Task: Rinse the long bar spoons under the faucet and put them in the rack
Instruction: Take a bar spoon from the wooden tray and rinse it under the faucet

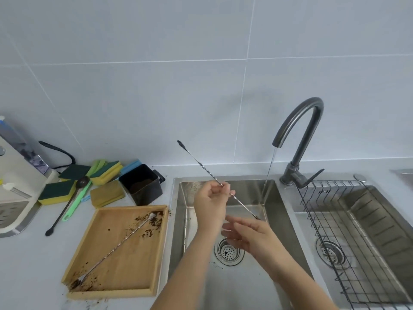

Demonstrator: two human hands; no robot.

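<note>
Long bar spoon [202, 166] at frame centre, tilted, upper end pointing to upper left, lower end down in the left sink basin [241, 287] near the water stream. Left hand [211, 203] pinches its twisted shaft about midway, fingers curled round it. Right hand [247, 233] just below and right of it, fingers loosely spread, grasping nothing, apart from the spoon. Faucet [299, 139] at centre right, thin stream running into the basin. Black wire rack [348, 238] sits in the right basin, at right of frame. Second bar spoon [116, 247] lies diagonally in a wooden tray [156, 253] on the surface at lower left, dark grounds scattered around both its ends. Sponges [105, 170] and a black container [142, 184] behind the tray, middle left.
</note>
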